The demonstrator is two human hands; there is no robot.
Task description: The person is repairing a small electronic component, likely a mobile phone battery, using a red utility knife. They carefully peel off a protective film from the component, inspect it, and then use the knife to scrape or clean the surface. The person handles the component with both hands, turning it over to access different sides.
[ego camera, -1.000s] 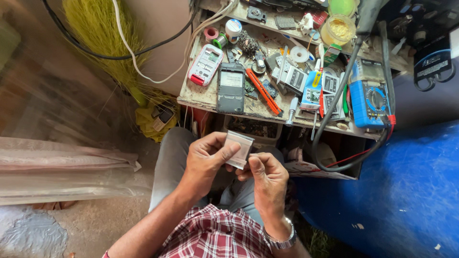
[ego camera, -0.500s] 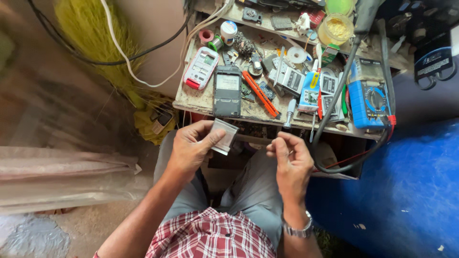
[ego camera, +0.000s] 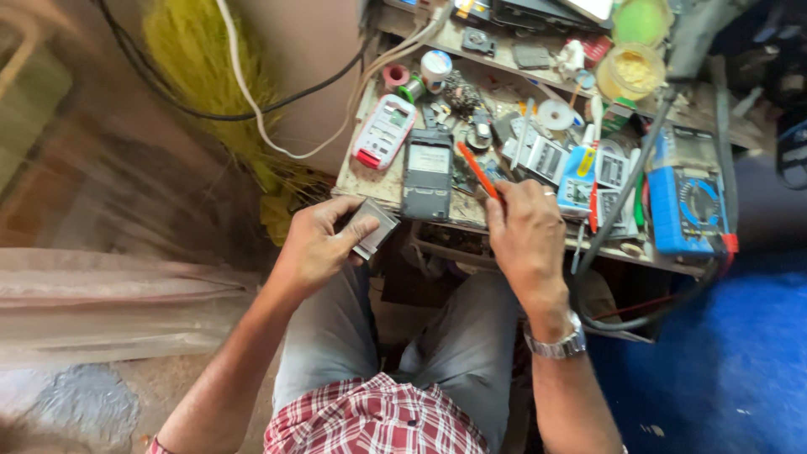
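Seated at a cluttered repair surface (ego camera: 370, 181), I pinch a small flat grey panel (ego camera: 375, 227) in my left hand (ego camera: 318, 244), thumb on top and fingers curled beneath, just off the surface's near edge and above my knee. My right hand (ego camera: 525, 240) rests at that same edge, fingers bent down onto the tip of a slim orange-handled tool (ego camera: 476, 168); whether they actually grip it I cannot tell.

Between my hands lies a dark grey handset (ego camera: 427, 172), face up and rectangular. To its left sits a white and red handset (ego camera: 383, 132), and behind that a small pink roll of tape (ego camera: 395, 76) and a white spool (ego camera: 436, 65). A blue multimeter (ego camera: 685, 210) with a round dial fills the right end, its dark leads (ego camera: 626, 189) sweeping across the clutter and looping under the surface. White and blue packets (ego camera: 580, 172) and loose metal parts crowd the middle.

At the back stand a clear round tub holding yellowish paste (ego camera: 632, 71) and, behind it, a green lid (ego camera: 640, 21).

A straw broom (ego camera: 210, 84) leans against the wall on the left, crossed by black and white cables (ego camera: 244, 92). Crinkled clear plastic sheeting (ego camera: 101, 303) lies on the floor beside my grey trousers.
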